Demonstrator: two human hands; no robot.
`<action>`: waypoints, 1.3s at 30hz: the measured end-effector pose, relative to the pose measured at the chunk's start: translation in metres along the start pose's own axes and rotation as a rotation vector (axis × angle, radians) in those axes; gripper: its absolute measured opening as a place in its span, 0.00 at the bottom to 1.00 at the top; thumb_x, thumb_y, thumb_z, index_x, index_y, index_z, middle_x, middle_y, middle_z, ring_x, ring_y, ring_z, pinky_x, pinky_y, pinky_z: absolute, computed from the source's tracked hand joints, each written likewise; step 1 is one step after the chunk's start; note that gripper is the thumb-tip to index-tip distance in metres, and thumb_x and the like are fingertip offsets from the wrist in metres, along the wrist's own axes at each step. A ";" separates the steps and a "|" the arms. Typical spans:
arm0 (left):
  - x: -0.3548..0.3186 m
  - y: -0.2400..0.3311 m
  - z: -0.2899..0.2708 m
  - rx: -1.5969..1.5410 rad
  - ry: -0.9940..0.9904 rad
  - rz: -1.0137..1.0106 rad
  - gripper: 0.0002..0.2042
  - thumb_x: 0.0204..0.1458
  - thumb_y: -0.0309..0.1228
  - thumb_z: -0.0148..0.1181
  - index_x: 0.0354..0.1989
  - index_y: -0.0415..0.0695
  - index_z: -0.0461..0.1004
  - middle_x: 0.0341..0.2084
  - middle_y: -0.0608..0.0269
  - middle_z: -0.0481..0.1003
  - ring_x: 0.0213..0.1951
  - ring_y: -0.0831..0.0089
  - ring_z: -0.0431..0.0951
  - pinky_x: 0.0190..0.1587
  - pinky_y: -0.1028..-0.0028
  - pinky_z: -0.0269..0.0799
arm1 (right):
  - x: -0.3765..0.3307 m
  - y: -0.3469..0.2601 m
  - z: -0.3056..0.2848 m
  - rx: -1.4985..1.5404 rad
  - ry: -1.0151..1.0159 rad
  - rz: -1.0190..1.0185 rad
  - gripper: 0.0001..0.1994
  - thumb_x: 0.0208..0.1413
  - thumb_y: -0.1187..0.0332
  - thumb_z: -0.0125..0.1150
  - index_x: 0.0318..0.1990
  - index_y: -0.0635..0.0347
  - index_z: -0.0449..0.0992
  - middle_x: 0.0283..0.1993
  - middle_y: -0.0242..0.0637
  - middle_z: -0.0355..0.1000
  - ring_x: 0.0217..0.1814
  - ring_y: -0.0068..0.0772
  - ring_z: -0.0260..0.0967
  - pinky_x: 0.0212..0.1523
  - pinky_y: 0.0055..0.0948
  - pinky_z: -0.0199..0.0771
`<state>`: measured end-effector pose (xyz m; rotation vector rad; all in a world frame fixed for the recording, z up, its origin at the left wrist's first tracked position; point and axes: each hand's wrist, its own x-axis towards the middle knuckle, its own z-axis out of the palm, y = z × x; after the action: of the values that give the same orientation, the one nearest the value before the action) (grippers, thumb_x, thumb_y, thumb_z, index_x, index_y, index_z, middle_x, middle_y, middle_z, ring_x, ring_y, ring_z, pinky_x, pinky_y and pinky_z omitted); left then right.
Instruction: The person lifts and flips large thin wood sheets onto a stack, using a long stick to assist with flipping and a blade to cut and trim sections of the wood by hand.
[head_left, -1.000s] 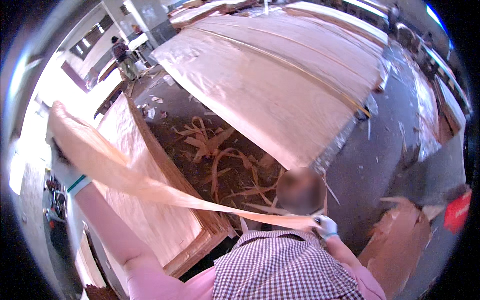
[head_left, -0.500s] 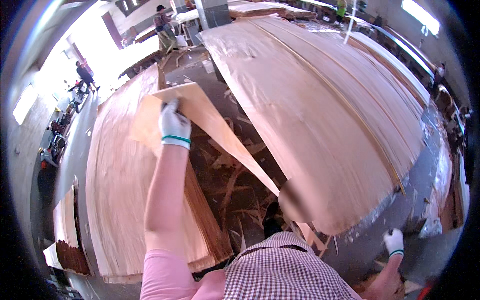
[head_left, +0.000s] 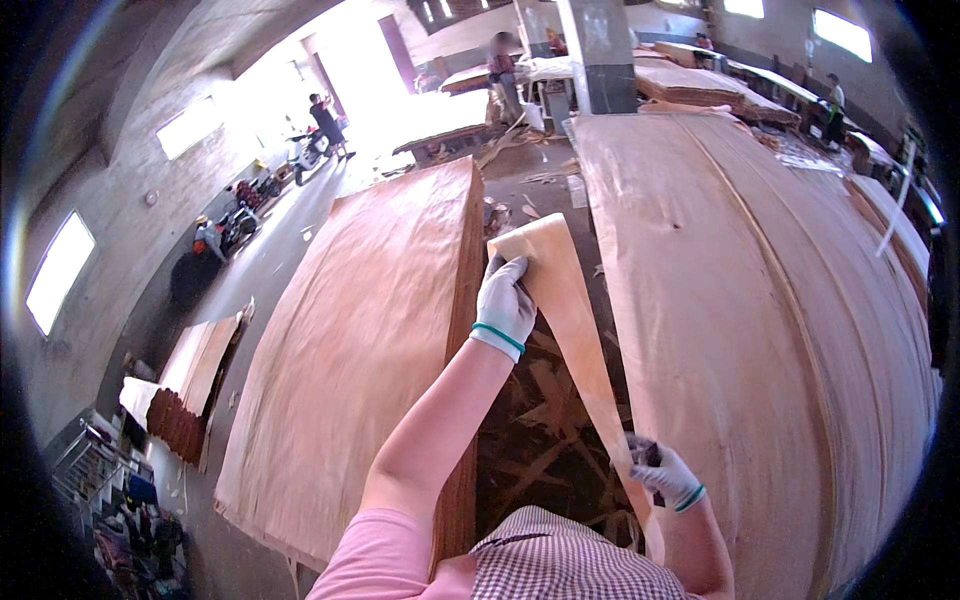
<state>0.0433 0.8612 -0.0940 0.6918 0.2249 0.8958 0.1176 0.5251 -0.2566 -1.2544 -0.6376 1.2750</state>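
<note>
A long, pale wood veneer strip (head_left: 578,325) hangs over the dark gap between two veneer stacks, its top end folded over. My left hand (head_left: 506,302), in a white glove with a green cuff, grips that upper end with the thumb on top. Lower down, my right hand (head_left: 668,474), gloved alike, has its fingers curled at the strip's right edge. Something dark shows at its fingers; whether it is a tool or the glove's coating is unclear. To the left lies a tall veneer stack (head_left: 350,340), to the right a wider veneer stack (head_left: 715,350).
Torn veneer scraps (head_left: 545,400) litter the floor in the gap. A pillar (head_left: 597,60) stands beyond the right stack. A smaller veneer pile (head_left: 200,365) sits at far left. Further back are other people, motorbikes (head_left: 310,155) and more veneer piles (head_left: 690,80).
My view has turned left and lifted. My right hand has come from the far lower right, off the strip, to the strip's lower part. My left hand still holds the upper end.
</note>
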 end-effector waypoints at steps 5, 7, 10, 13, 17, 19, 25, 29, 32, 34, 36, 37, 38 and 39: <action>0.077 0.007 -0.044 -0.045 0.046 -0.018 0.13 0.58 0.22 0.45 0.50 0.41 0.66 0.45 0.60 0.72 0.47 0.68 0.74 0.52 0.68 0.72 | 0.018 -0.055 0.009 -0.221 0.116 0.312 0.13 0.48 0.71 0.66 0.41 0.65 0.75 0.32 0.31 0.75 0.29 0.17 0.68 0.31 0.20 0.69; 0.120 -0.006 -0.048 -0.081 0.085 -0.096 0.09 0.58 0.33 0.49 0.45 0.45 0.68 0.43 0.62 0.73 0.44 0.70 0.75 0.50 0.68 0.72 | 0.027 -0.063 -0.015 -0.232 0.236 0.228 0.10 0.48 0.74 0.66 0.38 0.66 0.76 0.31 0.32 0.75 0.31 0.21 0.70 0.32 0.22 0.72; 0.179 -0.035 -0.021 0.010 0.181 -0.338 0.11 0.55 0.43 0.55 0.36 0.49 0.71 0.36 0.68 0.74 0.39 0.71 0.74 0.45 0.70 0.72 | 0.021 -0.115 -0.030 -0.184 0.451 0.085 0.06 0.47 0.78 0.63 0.34 0.68 0.76 0.30 0.30 0.74 0.32 0.20 0.70 0.34 0.22 0.72; 0.266 -0.082 -0.058 -0.151 0.021 -0.497 0.12 0.55 0.43 0.55 0.36 0.47 0.71 0.36 0.64 0.74 0.41 0.68 0.74 0.46 0.68 0.72 | 0.030 -0.145 -0.028 -0.320 0.715 0.011 0.04 0.49 0.78 0.62 0.33 0.68 0.76 0.28 0.27 0.72 0.30 0.18 0.68 0.32 0.21 0.69; 0.329 -0.148 -0.019 -0.080 0.056 -0.633 0.05 0.58 0.27 0.51 0.41 0.44 0.70 0.38 0.61 0.73 0.41 0.69 0.74 0.47 0.68 0.74 | 0.032 -0.202 -0.014 -0.653 1.119 0.071 0.05 0.49 0.76 0.60 0.32 0.69 0.76 0.24 0.29 0.71 0.28 0.19 0.66 0.30 0.24 0.67; 0.357 -0.173 -0.002 -0.049 -0.207 -0.528 0.08 0.57 0.23 0.49 0.44 0.44 0.70 0.39 0.62 0.74 0.41 0.70 0.75 0.46 0.68 0.74 | 0.027 -0.240 -0.012 -0.905 1.323 0.108 0.06 0.51 0.73 0.59 0.34 0.69 0.75 0.26 0.33 0.72 0.29 0.22 0.67 0.31 0.26 0.67; 0.353 -0.224 0.103 -0.205 -0.635 -0.569 0.13 0.55 0.20 0.49 0.48 0.45 0.70 0.39 0.65 0.75 0.40 0.71 0.76 0.45 0.68 0.75 | 0.002 -0.281 -0.005 -1.299 2.115 0.105 0.12 0.58 0.65 0.54 0.40 0.68 0.74 0.37 0.46 0.74 0.38 0.39 0.70 0.43 0.35 0.67; 0.357 -0.297 0.063 -0.217 -0.497 -0.884 0.02 0.54 0.22 0.53 0.35 0.44 0.70 0.33 0.61 0.75 0.37 0.66 0.77 0.45 0.63 0.78 | 0.020 -0.262 -0.066 -1.390 2.046 0.499 0.13 0.55 0.63 0.56 0.41 0.65 0.75 0.41 0.52 0.73 0.42 0.51 0.71 0.44 0.39 0.69; 0.364 -0.365 0.009 0.113 -0.207 -1.126 0.03 0.55 0.24 0.53 0.36 0.43 0.71 0.30 0.61 0.75 0.34 0.65 0.77 0.42 0.65 0.77 | 0.032 -0.192 -0.173 -1.192 1.924 0.647 0.12 0.52 0.63 0.55 0.39 0.59 0.78 0.38 0.52 0.74 0.44 0.54 0.71 0.43 0.45 0.71; 0.367 -0.401 -0.013 0.256 -0.230 -1.133 0.04 0.55 0.23 0.51 0.38 0.42 0.70 0.30 0.61 0.75 0.34 0.67 0.76 0.40 0.68 0.78 | 0.044 -0.136 -0.230 -1.082 1.763 0.901 0.12 0.50 0.62 0.53 0.34 0.57 0.79 0.38 0.50 0.74 0.43 0.53 0.72 0.43 0.46 0.72; 0.380 -0.421 -0.029 0.385 -0.151 -1.110 0.05 0.55 0.22 0.50 0.39 0.42 0.70 0.30 0.61 0.75 0.34 0.68 0.77 0.39 0.70 0.79 | 0.098 -0.121 -0.237 -1.074 1.739 0.735 0.10 0.49 0.68 0.53 0.37 0.55 0.78 0.41 0.48 0.73 0.44 0.52 0.71 0.44 0.45 0.72; 0.389 -0.431 -0.039 0.415 -0.155 -1.131 0.06 0.54 0.22 0.50 0.40 0.42 0.70 0.29 0.61 0.75 0.31 0.68 0.77 0.35 0.70 0.79 | 0.130 -0.125 -0.236 -1.081 1.725 0.525 0.11 0.48 0.72 0.53 0.39 0.55 0.77 0.41 0.47 0.72 0.44 0.51 0.71 0.44 0.44 0.71; 0.394 -0.443 -0.050 0.452 -0.141 -1.145 0.07 0.54 0.22 0.51 0.40 0.42 0.70 0.28 0.61 0.75 0.30 0.68 0.77 0.34 0.70 0.79 | 0.159 -0.121 -0.239 -1.061 1.725 0.360 0.11 0.48 0.73 0.53 0.39 0.55 0.77 0.41 0.46 0.72 0.44 0.50 0.71 0.44 0.42 0.72; 0.402 -0.455 -0.059 0.487 -0.128 -1.157 0.07 0.54 0.22 0.51 0.40 0.43 0.70 0.28 0.61 0.75 0.29 0.67 0.78 0.33 0.69 0.80 | 0.189 -0.126 -0.242 -1.050 1.658 0.332 0.09 0.48 0.72 0.54 0.38 0.55 0.77 0.42 0.46 0.73 0.44 0.49 0.71 0.44 0.41 0.72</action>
<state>0.5565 1.0073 -0.3892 0.8948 0.6535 -0.3286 0.4279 0.6430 -0.2574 -2.7202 0.2574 -0.3300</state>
